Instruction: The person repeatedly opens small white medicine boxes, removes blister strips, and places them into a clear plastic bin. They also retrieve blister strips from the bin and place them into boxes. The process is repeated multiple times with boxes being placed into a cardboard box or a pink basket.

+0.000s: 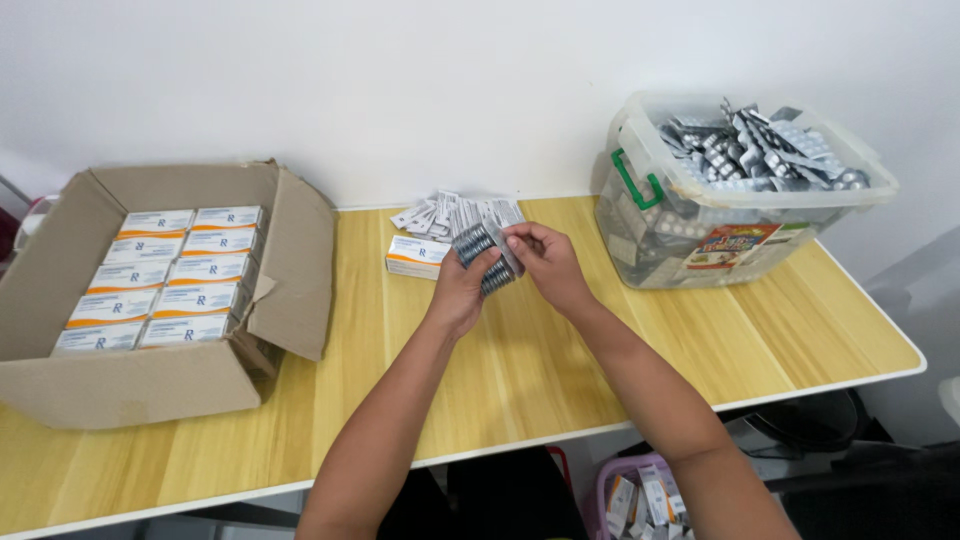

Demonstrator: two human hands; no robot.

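- The left hand (462,285) is wrapped around a stack of pill sheets (483,257), above the table (540,360).
- The right hand (548,262) pinches the top sheet's edge.
- The sheets look light, thin and slippery; hold them by the sides.

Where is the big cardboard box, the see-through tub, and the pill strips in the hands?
cardboard box (300,260), head view, right flap.
see-through tub (640,235), head view, front wall.
pill strips (478,243), head view, top of the stack.

Left hand (462,290), right hand (548,262) gripping blister-pack stack (484,256), wooden table (520,370)
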